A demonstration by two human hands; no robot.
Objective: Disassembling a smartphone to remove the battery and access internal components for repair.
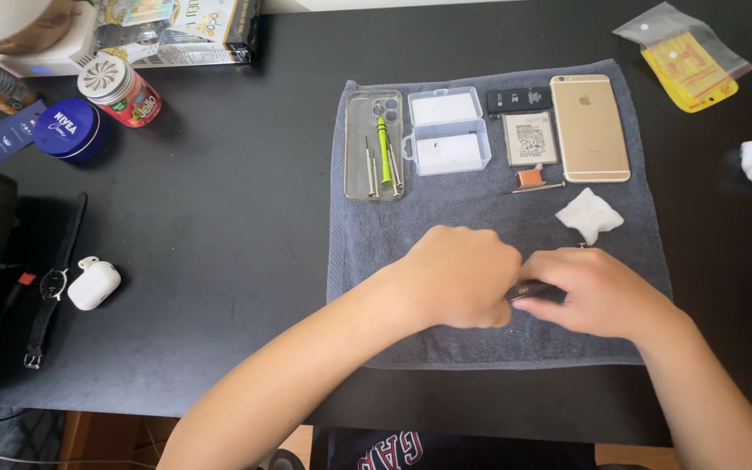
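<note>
Grey towel (480, 226) spread on black table (245, 200). On towel: clear phone case (360, 174) holding screwdrivers (383, 157), open clear plastic box (446, 130), gold phone (589, 127) face down, flat battery (530, 138), crumpled white tissue (588, 214). Off towel, left: white earbud case (93, 284), wristwatch (51, 285), blue tin (68, 129).

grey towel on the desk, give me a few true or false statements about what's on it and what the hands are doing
1. Both hands meet over the grey towel. True: the left hand and right hand close around a small dark object.
2. The gold phone lies face up. False: its back shows.
3. A green-handled screwdriver lies in the clear phone case. True.
4. The small clear plastic box is shut. False: its lid is open.
5. The white earbud case sits on the towel. False: it is on the black desk, left of the towel.
</note>
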